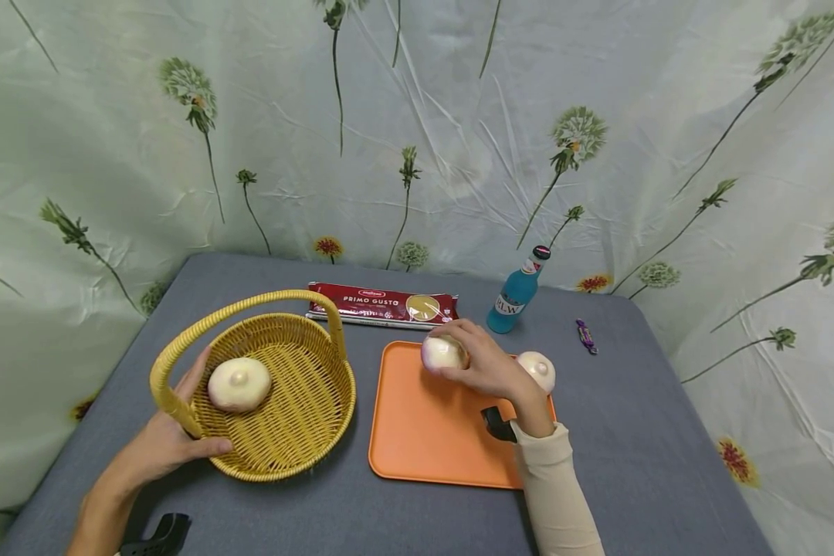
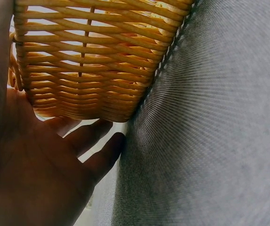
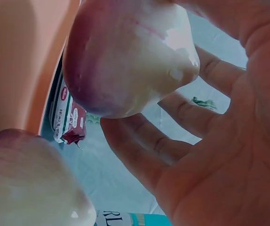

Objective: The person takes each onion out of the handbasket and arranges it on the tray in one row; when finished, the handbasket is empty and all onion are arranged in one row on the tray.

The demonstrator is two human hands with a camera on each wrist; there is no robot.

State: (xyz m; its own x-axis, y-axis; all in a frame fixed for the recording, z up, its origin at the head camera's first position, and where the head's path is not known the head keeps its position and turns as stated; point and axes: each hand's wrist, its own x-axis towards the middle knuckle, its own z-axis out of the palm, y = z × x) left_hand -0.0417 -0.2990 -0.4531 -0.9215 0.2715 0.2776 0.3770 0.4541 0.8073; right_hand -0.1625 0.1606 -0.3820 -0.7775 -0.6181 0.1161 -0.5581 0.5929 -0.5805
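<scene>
My right hand [image 1: 483, 361] grips a glossy white-and-purple turnip [image 1: 443, 353] by its side, above the far part of an orange tray [image 1: 417, 455]. In the right wrist view the fingers curve around this turnip [image 3: 130, 56], purple end toward the tray. A second turnip [image 1: 538, 371] sits at the tray's right edge, partly behind the wrist. My left hand [image 1: 163, 444] rests against the left side of a yellow wicker basket [image 1: 299, 401], thumb at its front rim and fingers spread along the outer wall. Another turnip [image 1: 239, 384] lies inside the basket.
Behind the tray lies a red coffee packet [image 1: 382, 305]. To its right stands a blue bottle [image 1: 514, 297] with a dark cap. A purple wrapped candy [image 1: 587, 337] is farther right. The basket's tall handle [image 1: 243, 301] arches upward. A floral curtain [image 1: 459, 154] hangs behind the grey table.
</scene>
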